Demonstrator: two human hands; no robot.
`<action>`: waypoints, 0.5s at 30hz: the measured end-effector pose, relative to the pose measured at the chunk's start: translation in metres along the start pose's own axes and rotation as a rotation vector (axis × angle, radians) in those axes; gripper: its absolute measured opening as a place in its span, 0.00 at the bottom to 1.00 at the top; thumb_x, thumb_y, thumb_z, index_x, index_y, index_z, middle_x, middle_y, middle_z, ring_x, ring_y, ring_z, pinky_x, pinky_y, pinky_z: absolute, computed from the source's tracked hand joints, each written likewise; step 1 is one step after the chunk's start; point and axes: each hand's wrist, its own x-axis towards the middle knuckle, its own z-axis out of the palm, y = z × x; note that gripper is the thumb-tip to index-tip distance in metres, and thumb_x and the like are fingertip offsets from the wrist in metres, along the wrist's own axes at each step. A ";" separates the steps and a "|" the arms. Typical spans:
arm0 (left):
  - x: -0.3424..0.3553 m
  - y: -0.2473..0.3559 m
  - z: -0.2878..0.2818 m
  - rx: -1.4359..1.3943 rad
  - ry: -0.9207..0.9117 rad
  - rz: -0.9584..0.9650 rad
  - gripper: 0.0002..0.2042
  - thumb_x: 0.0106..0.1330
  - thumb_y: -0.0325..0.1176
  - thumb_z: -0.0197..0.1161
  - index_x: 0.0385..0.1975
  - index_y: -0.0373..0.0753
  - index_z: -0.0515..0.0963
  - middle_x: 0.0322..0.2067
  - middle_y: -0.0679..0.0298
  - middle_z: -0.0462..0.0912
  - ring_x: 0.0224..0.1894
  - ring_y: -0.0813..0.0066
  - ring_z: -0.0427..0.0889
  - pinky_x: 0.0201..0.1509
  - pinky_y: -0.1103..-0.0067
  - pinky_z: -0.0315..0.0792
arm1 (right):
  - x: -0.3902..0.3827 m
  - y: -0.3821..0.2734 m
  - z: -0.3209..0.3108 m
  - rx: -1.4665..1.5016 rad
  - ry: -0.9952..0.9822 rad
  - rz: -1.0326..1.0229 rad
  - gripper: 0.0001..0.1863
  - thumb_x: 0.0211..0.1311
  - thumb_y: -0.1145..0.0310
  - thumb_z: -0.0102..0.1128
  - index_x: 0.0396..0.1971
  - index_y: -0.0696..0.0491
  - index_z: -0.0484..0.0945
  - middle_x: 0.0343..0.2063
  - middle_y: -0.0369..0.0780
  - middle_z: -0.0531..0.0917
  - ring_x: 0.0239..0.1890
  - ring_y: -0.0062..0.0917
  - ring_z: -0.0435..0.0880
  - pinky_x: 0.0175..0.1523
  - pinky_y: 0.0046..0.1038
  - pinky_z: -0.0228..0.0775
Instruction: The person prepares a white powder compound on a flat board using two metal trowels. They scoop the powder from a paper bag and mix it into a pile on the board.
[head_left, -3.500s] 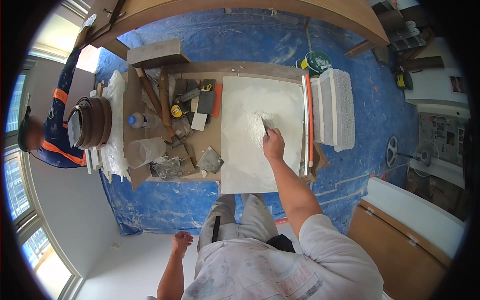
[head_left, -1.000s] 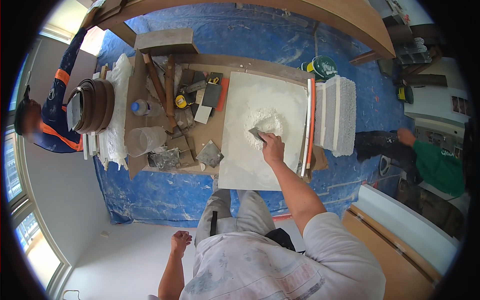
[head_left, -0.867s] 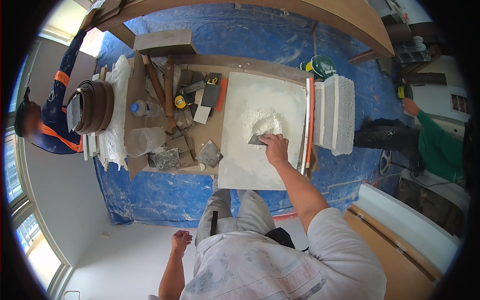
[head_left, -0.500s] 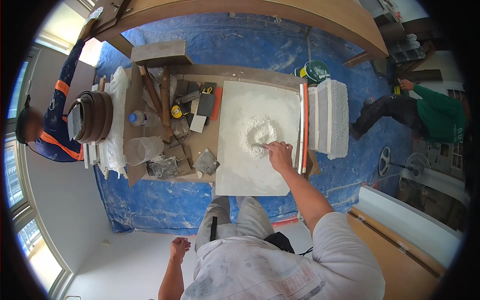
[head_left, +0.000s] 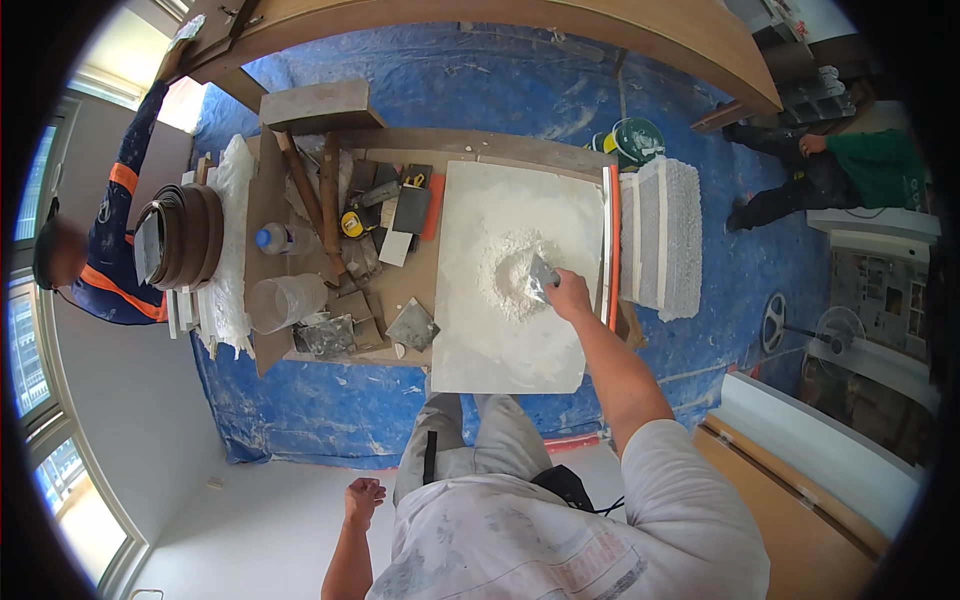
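My right hand [head_left: 570, 293] is closed round a putty knife [head_left: 543, 276]. The knife's flat metal blade is up on edge at the right side of a ring of white powder [head_left: 505, 290]. A shallow hollow lies in the middle of that ring. Under the powder is a pale flat board [head_left: 465, 360], its surface dusted white. Low at the left, beside my trouser leg and away from the board, my left hand [head_left: 364, 497] hangs with its fingers curled in; no object shows in it.
Left of the board, a cardboard-lined surface holds a yellow tape measure [head_left: 352, 223], a water bottle [head_left: 275, 238], a clear tub [head_left: 285, 302] and several tiles. Rolled brown strips [head_left: 180, 232] stand farther left. A green bucket [head_left: 637, 140] sits beyond stacked white slabs [head_left: 660, 240]. Two people are nearby.
My right hand has turned the putty knife, so its blade now stands up and shows broadly; the hand is slightly farther right and up. The person in green has shifted posture.
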 end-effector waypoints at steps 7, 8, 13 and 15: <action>-0.007 -0.006 0.005 -0.020 0.013 -0.031 0.09 0.70 0.33 0.60 0.39 0.32 0.77 0.31 0.57 0.85 0.30 0.73 0.84 0.35 0.78 0.79 | 0.043 -0.028 -0.034 -0.361 0.009 -0.231 0.15 0.56 0.69 0.58 0.40 0.40 0.89 0.35 0.38 0.88 0.43 0.39 0.84 0.49 0.43 0.71; -0.008 -0.006 0.004 -0.026 0.015 -0.027 0.09 0.70 0.33 0.60 0.39 0.32 0.77 0.31 0.57 0.85 0.30 0.73 0.84 0.35 0.78 0.79 | 0.049 -0.035 -0.035 -0.383 0.001 -0.262 0.15 0.55 0.70 0.58 0.39 0.40 0.89 0.35 0.38 0.88 0.43 0.38 0.84 0.50 0.42 0.71; -0.010 -0.007 0.005 -0.029 0.015 -0.028 0.08 0.70 0.33 0.60 0.39 0.33 0.77 0.31 0.57 0.85 0.31 0.73 0.84 0.36 0.77 0.79 | 0.061 -0.070 -0.032 -0.406 -0.057 -0.420 0.13 0.55 0.72 0.59 0.34 0.42 0.90 0.34 0.40 0.87 0.44 0.38 0.81 0.52 0.41 0.72; -0.010 -0.008 0.008 -0.026 0.009 -0.023 0.08 0.70 0.33 0.60 0.39 0.33 0.77 0.31 0.58 0.85 0.31 0.73 0.84 0.36 0.77 0.79 | 0.057 -0.077 -0.032 -0.389 -0.062 -0.473 0.13 0.54 0.73 0.59 0.34 0.42 0.90 0.33 0.40 0.87 0.43 0.38 0.81 0.52 0.41 0.72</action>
